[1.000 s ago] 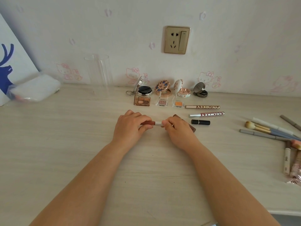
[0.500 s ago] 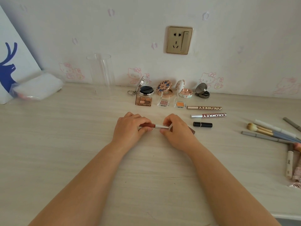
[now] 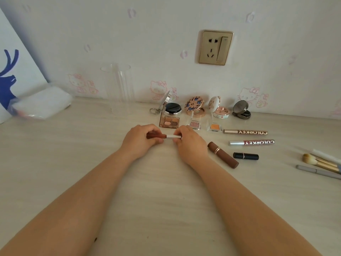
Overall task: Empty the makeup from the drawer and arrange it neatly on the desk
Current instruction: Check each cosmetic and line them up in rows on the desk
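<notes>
Both hands hold one slim lip gloss tube level above the desk. My left hand grips its reddish-brown end, my right hand pinches its silver cap end. Behind them stand open compacts and small eyeshadow palettes in rows near the wall. To the right lie two COLORKEY tubes, a brown lipstick at a slant and a short black lipstick.
Brushes and pencils lie loose at the far right. A clear acrylic holder stands by the wall, a plastic-wrapped white pack and a deer picture at the left. A wall socket sits above.
The hands moved slightly away from me with the tube. The right hand has shifted left off the brown lipstick, which now shows in full.
</notes>
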